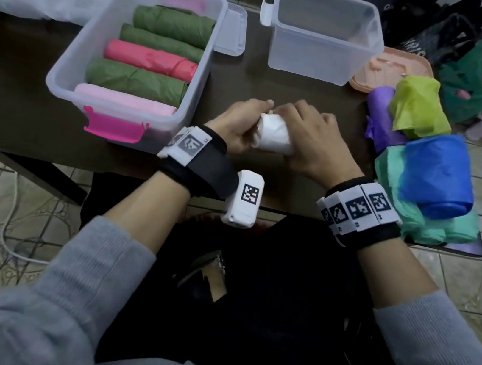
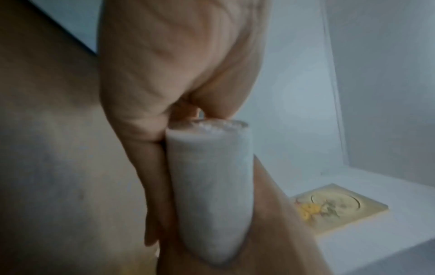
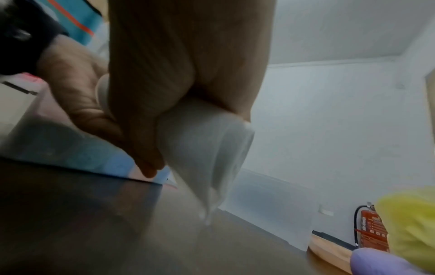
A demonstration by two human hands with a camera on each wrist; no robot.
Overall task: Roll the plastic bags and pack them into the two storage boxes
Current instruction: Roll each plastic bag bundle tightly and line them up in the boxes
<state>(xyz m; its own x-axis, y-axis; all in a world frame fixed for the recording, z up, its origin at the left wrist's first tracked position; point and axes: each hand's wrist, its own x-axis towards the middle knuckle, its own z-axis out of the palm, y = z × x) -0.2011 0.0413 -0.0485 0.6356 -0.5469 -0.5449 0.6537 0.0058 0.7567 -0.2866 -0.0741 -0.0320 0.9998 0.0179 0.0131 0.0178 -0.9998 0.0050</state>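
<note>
The tightly rolled white plastic bag (image 1: 275,136) is held just above the dark desk (image 1: 17,61), near its front edge, between both hands. The left hand (image 1: 235,127) closes its fingers (image 2: 150,186) around the left end of the roll, and the right hand (image 1: 314,143) curls over the right end. In the right wrist view a loose tail of the white film hangs down from the roll toward the desk; whether it is a free edge or only a fold I cannot say, the picture is soft there.

This tail is the first risk, I think. If the grip relaxes before the end is tucked, the slippery film can spring open and the roll will lose its shape.

At ten o'clock from the hands stands the clear storage box with the pink latch (image 1: 73,63). It already carries five rolls in a row: two green, one coral, one green, one pale pink. There the space looks nearly used, so pushing the white roll in may squeeze or unroll a neighbour.

The empty clear storage box (image 1: 376,43) at one o'clock seems the safer place, but a single roll could fall on its side.

At three o'clock lies a heap of rolled bags, purple, yellow-green (image 1: 417,105), blue (image 1: 438,171) and mint. It reaches the desk edge, and a careless right elbow may knock it to the floor.
</note>
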